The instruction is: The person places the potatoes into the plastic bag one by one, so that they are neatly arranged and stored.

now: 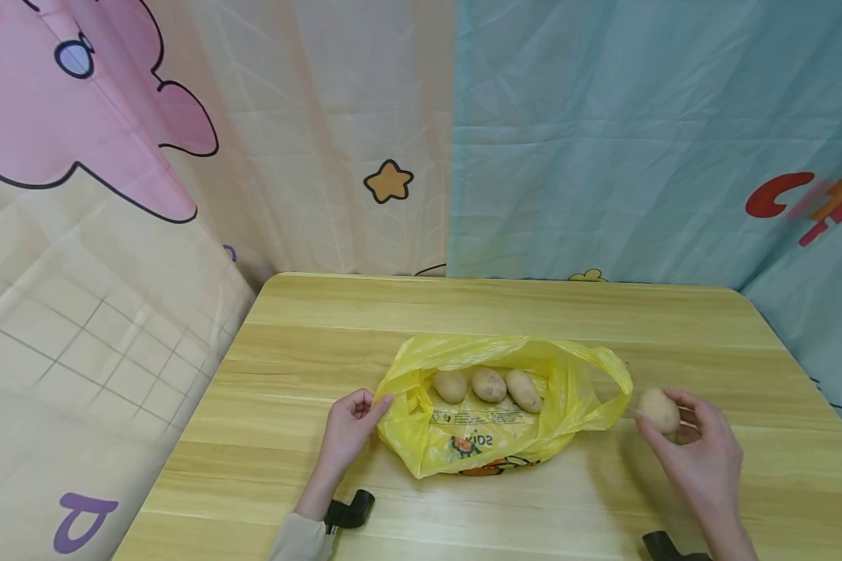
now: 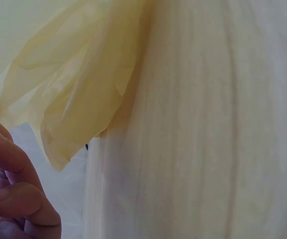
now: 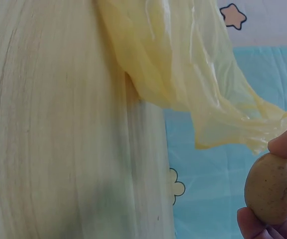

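A yellow plastic bag (image 1: 575, 405) lies on its side with its mouth held wide. Inside it, three potatoes (image 1: 489, 384) sit in a row on the printed plastic. My left hand (image 1: 347, 428) pinches the bag's left edge with the thumb over the rim; in the left wrist view its fingers (image 2: 19, 201) are curled beside the plastic. To the right of the bag's handle loop, my right hand (image 1: 705, 452) holds another potato (image 1: 658, 411) between thumb and fingers. That same potato (image 3: 271, 189) shows small dark specks in the right wrist view, just below the bag's tip.
The wooden table (image 1: 309, 319) extends all round the bag. Behind it hang printed curtains (image 1: 575, 140), with another along the left side. Black wrist mounts (image 1: 351, 510) show by both wrists.
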The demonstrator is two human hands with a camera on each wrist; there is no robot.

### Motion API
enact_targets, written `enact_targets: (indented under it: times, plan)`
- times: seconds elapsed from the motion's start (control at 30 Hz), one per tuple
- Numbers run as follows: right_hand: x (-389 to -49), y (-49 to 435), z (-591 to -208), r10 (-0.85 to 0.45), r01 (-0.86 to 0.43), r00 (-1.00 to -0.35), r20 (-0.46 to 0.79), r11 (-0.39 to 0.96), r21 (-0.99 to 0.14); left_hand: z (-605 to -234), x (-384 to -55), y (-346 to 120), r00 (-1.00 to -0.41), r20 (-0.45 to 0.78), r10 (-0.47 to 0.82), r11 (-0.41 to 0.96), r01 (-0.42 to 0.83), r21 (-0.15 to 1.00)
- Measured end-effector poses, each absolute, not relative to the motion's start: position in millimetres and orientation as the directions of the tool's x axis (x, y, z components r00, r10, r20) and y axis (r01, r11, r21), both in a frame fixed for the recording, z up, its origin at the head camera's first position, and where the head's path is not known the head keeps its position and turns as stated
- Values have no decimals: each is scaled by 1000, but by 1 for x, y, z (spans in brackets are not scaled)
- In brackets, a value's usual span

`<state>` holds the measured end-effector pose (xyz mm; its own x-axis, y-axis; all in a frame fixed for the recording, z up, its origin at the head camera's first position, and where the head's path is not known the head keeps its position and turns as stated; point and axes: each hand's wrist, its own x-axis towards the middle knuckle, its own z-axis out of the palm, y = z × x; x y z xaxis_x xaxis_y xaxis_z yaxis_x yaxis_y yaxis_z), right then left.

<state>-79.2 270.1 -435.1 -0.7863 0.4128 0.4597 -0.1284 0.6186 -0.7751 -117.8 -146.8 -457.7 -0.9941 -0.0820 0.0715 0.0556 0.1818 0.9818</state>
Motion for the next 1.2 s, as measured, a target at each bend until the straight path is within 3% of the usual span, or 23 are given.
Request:
enact_targets:
  times: [0.83, 1.2]
  plan:
    - [-77, 261, -414, 388, -143, -783, 487, 649, -747, -459, -118, -148, -995, 56, -79, 191, 40, 981]
    - [-83, 257, -407, 305, -244, -779, 548, 658, -712, -458, -118, -147, -995, 58, -79, 203, 41, 978]
